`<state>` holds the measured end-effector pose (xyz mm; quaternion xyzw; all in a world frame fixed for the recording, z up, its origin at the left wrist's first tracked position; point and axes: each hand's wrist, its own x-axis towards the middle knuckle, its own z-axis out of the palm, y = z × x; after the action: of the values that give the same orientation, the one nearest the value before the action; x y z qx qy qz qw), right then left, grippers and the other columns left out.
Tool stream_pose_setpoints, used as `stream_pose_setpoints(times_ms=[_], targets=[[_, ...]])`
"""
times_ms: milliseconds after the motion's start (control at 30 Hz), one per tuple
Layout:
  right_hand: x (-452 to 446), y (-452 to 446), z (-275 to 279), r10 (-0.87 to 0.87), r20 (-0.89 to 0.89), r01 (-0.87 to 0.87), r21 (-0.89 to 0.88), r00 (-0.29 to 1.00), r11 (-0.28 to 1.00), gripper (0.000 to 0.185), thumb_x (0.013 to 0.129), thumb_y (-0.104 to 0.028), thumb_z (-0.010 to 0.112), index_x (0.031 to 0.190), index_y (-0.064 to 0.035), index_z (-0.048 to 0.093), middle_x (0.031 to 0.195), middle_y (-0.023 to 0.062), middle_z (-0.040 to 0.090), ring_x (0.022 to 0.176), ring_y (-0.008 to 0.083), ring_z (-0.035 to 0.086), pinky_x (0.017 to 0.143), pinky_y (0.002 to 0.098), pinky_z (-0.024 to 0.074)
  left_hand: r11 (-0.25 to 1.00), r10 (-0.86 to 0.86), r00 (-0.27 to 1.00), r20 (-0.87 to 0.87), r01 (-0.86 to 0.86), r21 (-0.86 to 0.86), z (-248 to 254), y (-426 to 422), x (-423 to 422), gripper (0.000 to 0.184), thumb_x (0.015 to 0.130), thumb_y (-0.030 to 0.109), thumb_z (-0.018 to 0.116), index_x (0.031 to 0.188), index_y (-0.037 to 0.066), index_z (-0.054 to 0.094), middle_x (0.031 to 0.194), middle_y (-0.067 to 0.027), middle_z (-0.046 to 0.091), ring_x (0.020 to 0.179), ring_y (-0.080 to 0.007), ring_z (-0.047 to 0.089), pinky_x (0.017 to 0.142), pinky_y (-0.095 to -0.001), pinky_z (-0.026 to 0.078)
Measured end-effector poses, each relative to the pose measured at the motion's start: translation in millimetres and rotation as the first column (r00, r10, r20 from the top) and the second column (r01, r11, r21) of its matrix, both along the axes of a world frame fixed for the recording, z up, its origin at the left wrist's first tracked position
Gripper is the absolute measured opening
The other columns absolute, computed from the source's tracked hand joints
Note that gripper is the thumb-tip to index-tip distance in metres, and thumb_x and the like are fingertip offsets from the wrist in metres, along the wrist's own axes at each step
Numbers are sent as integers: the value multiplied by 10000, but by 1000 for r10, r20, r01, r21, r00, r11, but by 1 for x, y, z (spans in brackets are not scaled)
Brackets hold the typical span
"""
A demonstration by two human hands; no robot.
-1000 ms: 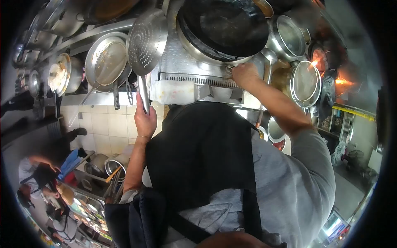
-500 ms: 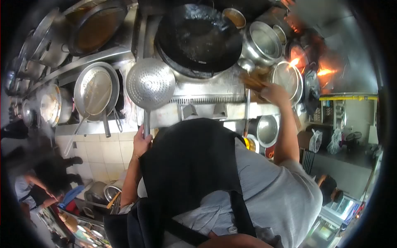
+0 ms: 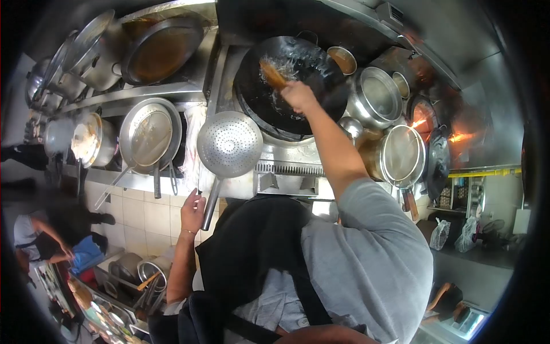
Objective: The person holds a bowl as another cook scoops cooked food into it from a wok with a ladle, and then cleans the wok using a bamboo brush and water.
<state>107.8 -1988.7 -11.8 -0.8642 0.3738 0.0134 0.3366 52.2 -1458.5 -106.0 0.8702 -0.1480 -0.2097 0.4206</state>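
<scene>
My right hand (image 3: pixel 299 97) is closed around a bamboo wok brush (image 3: pixel 271 74), whose bristle end is down inside the big black wok (image 3: pixel 321 109). Shiny wet streaks and splashes show on the wok's inner surface near the brush. A large perforated skimmer (image 3: pixel 230 143) lies at the stove's front edge, left of the wok, its handle pointing towards me. Beside that handle is my left hand (image 3: pixel 193 213), fingers apart and extended; it does not wrap the handle, and I cannot tell if it touches it.
Right of the wok stand a steel pot (image 3: pixel 381 94), a ladle (image 3: pixel 350 126) and a round strainer (image 3: pixel 401 153) over a pot. Flames (image 3: pixel 458 137) burn farther right. On the left are stacked strainers and pans (image 3: pixel 150 135) and a dark pan (image 3: pixel 163 51) of brown liquid. Another person (image 3: pixel 43 235) stands lower left.
My right hand has swung left with the brush, from beside the strainer on the right into the wok. My left hand has loosened from the skimmer's handle. The view has shifted.
</scene>
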Motion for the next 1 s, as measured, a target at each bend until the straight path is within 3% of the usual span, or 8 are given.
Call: stream_pose_setpoints(times_ms=[133, 233, 333, 400, 500, 700, 867, 1000], targets=[[-70, 25, 26, 521, -115, -524, -361, 846, 771, 457, 964, -372, 590, 1301, -88, 709, 947, 195, 754, 768, 345, 734, 731, 440, 611, 979, 148, 988, 37, -142, -147, 15, 17, -10, 518, 1017, 150, 682, 1494, -1, 547, 1186, -178, 728, 948, -216, 708, 824, -344, 586], [-26, -13, 66, 371, -561, -459, -18, 740, 888, 334, 914, -281, 606, 1097, -68, 787, 1024, 204, 775, 889, 355, 779, 759, 444, 639, 972, 212, 975, 69, -203, -118, 16, 28, -25, 498, 1022, 141, 673, 1486, 2, 556, 1168, -175, 733, 942, -200, 701, 823, -335, 578], [-4, -9, 19, 67, -97, -67, -4, 993, 998, 317, 931, -224, 578, 1088, -31, 775, 1007, 238, 773, 873, 364, 781, 765, 438, 643, 983, 172, 984, 47, -169, -66, 22, 23, -29, 496, 1017, 136, 677, 1475, -12, 558, 1171, -176, 731, 934, -210, 706, 806, -340, 582], [-27, 36, 8, 250, -361, -369, -313, 899, 875, 348, 939, -215, 552, 1179, -108, 781, 1159, 229, 758, 1070, 380, 747, 958, 465, 596, 979, 185, 980, 71, -178, -98, 27, 25, -34, 501, 1014, 132, 680, 1476, -14, 555, 1183, -180, 728, 934, -217, 710, 801, -342, 585], [-96, 19, 30, 360, -334, -443, -215, 871, 871, 430, 955, -246, 533, 1306, -109, 739, 1349, 251, 678, 1286, 383, 646, 1124, 482, 484, 975, 209, 968, 138, -194, -112, 36, 29, -31, 511, 1004, 109, 683, 1483, -8, 547, 1209, -188, 716, 917, -221, 712, 782, -353, 593], [-9, -55, -54, -101, -231, -15, -452, 968, 892, 362, 980, -261, 540, 1136, -35, 776, 1193, 254, 745, 1170, 392, 716, 999, 484, 574, 982, 184, 972, 147, -173, -81, 56, 30, -42, 504, 1006, 73, 667, 1490, 5, 546, 1213, -171, 702, 929, -205, 695, 766, -337, 589], [-101, -54, -20, 128, -418, -333, -468, 900, 818, 381, 988, -316, 575, 1291, -122, 699, 1174, 225, 758, 1104, 399, 742, 950, 509, 590, 958, 285, 943, 172, -274, -87, 78, 56, -54, 508, 1001, 48, 665, 1496, 33, 551, 1231, -150, 695, 948, -197, 668, 761, -319, 576], [-41, -103, -12, -137, -224, 11, -488, 965, 873, 377, 1024, -373, 521, 1238, -126, 709, 1128, 240, 764, 1054, 410, 752, 931, 521, 596, 968, 251, 942, 222, -239, -78, 70, 69, -57, 514, 1001, 51, 672, 1500, 42, 549, 1238, -144, 694, 959, -193, 673, 759, -324, 578]])
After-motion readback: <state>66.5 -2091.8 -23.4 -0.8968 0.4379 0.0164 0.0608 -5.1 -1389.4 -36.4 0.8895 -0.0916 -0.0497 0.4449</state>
